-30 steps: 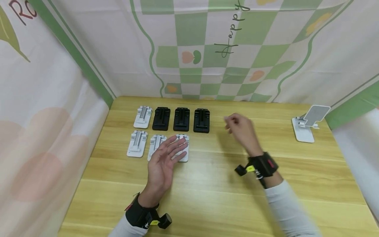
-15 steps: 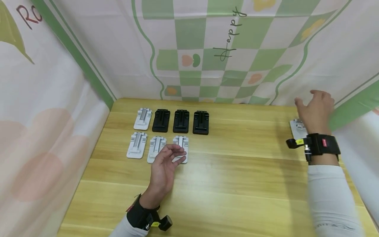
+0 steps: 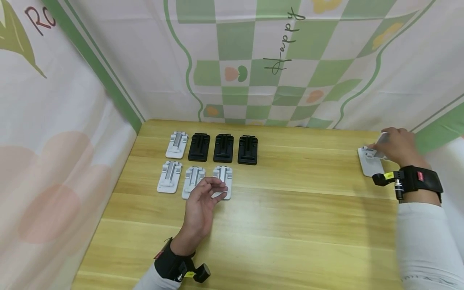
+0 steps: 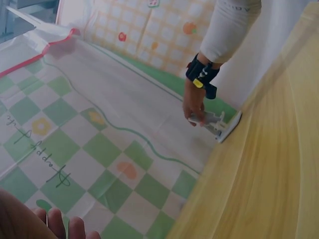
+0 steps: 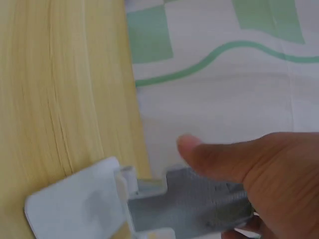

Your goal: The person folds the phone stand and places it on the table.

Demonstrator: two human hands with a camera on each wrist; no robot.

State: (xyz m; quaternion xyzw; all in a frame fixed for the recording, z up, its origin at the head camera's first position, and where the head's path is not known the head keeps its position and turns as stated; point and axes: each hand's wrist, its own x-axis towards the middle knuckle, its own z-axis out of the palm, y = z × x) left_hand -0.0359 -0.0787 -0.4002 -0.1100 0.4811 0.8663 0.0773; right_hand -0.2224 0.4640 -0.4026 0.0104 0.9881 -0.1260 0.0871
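Observation:
At the far right of the table, my right hand (image 3: 400,147) grips the raised upper plate of an unfolded white phone stand (image 3: 370,165). In the right wrist view the thumb lies along one edge of the grey-backed plate (image 5: 184,209), with fingertips on the opposite side. The stand's white base (image 5: 75,204) is on the tabletop. My left hand (image 3: 199,213) has relaxed, slightly bent fingers and holds nothing. It hovers palm-inward over a folded white phone stand (image 3: 222,173), partly hiding it.
More folded stands lie in two rows on the left: white ones (image 3: 177,145) (image 3: 169,177) (image 3: 193,181) and black ones (image 3: 198,147) (image 3: 223,148) (image 3: 248,150). A printed cloth (image 3: 268,100) hangs behind the wooden table (image 3: 290,233).
My right hand has moved from the middle of the table to the far right and taken hold of the white stand's plate. The left hand's fingers have bent slightly.

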